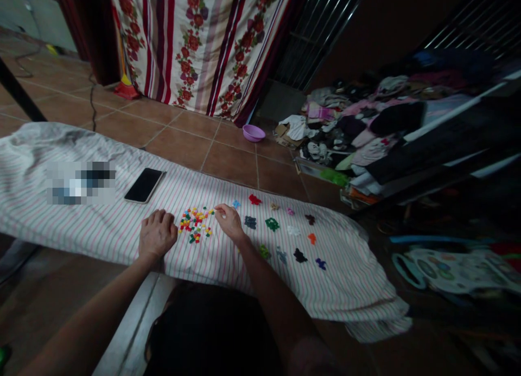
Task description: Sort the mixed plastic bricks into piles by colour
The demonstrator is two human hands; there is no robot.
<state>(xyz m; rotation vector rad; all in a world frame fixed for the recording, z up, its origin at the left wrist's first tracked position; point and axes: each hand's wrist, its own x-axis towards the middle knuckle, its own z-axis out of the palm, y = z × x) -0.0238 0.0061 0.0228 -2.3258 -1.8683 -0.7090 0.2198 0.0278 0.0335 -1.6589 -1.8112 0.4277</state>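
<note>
On the striped cloth, a mixed pile of small colourful pieces (195, 224), mostly yellow, red and green, lies between my hands. My left hand (158, 235) rests palm down at the pile's left side, fingers slightly bent and apart, with nothing visible in it. At the right edge of the pile my right hand (228, 221) has thumb and index finger pinched together; anything between them is too small to make out. Right of it are single-colour heaps, among them red pieces (254, 199), dark grey pieces (250, 222), dark green pieces (272, 224) and black pieces (300, 255).
A phone (144, 185) lies on the striped cloth (109, 224) behind my left hand, with a blurred-out patch further left. Beyond the covered surface, a purple basin (254, 133) sits on the tiled floor. Heaped clothes (366, 121) fill the right side.
</note>
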